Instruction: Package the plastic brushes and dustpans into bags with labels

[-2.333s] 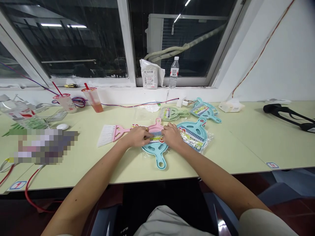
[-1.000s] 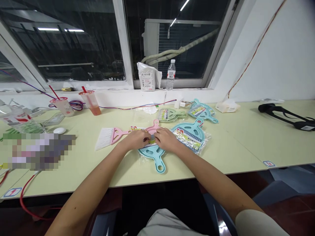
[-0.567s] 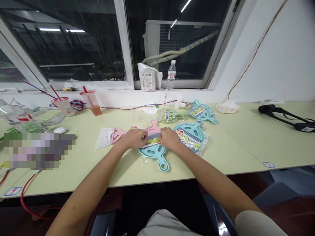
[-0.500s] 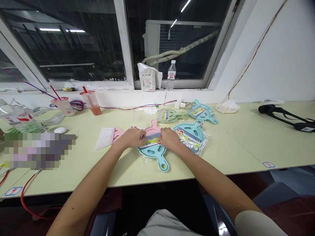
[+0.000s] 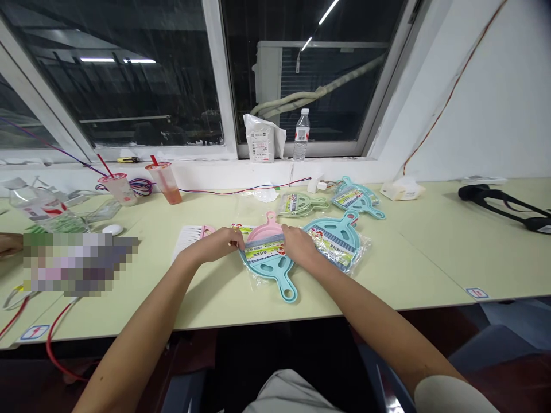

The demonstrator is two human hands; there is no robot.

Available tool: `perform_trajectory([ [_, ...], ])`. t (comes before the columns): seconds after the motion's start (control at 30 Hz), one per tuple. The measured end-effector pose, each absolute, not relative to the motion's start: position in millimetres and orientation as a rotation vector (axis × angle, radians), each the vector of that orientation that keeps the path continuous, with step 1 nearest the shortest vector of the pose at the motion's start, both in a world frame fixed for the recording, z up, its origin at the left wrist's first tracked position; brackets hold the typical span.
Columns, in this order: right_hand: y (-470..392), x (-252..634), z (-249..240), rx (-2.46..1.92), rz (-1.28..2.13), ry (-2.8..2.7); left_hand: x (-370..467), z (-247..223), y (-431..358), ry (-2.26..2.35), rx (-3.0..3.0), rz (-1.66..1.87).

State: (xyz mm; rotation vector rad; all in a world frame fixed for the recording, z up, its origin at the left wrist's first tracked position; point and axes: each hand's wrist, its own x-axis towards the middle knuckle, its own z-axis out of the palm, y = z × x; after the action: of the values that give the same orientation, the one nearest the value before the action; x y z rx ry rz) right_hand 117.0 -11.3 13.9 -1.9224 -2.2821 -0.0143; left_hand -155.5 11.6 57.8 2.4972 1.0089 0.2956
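In front of me lies a blue dustpan [image 5: 270, 267] in a clear plastic bag with a printed label, its handle pointing towards me. My left hand [image 5: 228, 241] is closed, pinching the bag at its upper left edge. At the upper right edge, my right hand [image 5: 297, 244] grips the same bag with bent fingers. A pink dustpan [image 5: 263, 230] sits just behind it, partly covered. Left of that, a pink brush [image 5: 189, 236] with white bristles is half hidden by my left forearm. Touching distance from my right hand, another bagged blue dustpan [image 5: 338, 238] lies flat.
A bagged green dustpan [image 5: 303, 203] and a further bagged blue one [image 5: 357, 198] lie farther back. Two drink cups [image 5: 166, 183], a water bottle [image 5: 47, 209] and cables stand left. A tissue pack [image 5: 402, 189] and a black headset [image 5: 503, 209] are right. A person's hand [image 5: 9, 244] shows far left.
My left hand has moved left along the bag, away from my right hand, baring more of the label. Another person's hand has come in at the left edge. The view has shifted slightly.
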Motion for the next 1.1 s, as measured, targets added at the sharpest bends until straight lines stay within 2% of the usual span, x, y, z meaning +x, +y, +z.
perform_trajectory([
  [0.4,-18.3,112.9,25.5,-1.990,-0.088,-2.194,-156.4,45.3,13.1,0.953,2.597,0.302],
  [0.5,-41.4,111.3,45.0,-2.009,-0.192,-2.045,-157.2,50.0,9.6,0.962,2.525,0.288],
  [0.6,-83.3,106.0,59.1,-2.004,-0.044,-2.124,-160.3,55.8,8.0,0.920,2.428,0.318],
  [0.73,-133.9,92.4,57.2,-1.990,0.069,-2.364,-160.9,55.0,13.7,0.957,2.337,0.559],
  [0.9,-137.8,88.2,43.3,-2.081,0.090,-2.416,-155.4,32.6,29.6,1.213,2.271,1.022],
  [1.1,-127.0,107.8,44.4,-2.085,0.172,-2.412,-151.8,19.2,34.6,1.163,2.384,1.191],
])
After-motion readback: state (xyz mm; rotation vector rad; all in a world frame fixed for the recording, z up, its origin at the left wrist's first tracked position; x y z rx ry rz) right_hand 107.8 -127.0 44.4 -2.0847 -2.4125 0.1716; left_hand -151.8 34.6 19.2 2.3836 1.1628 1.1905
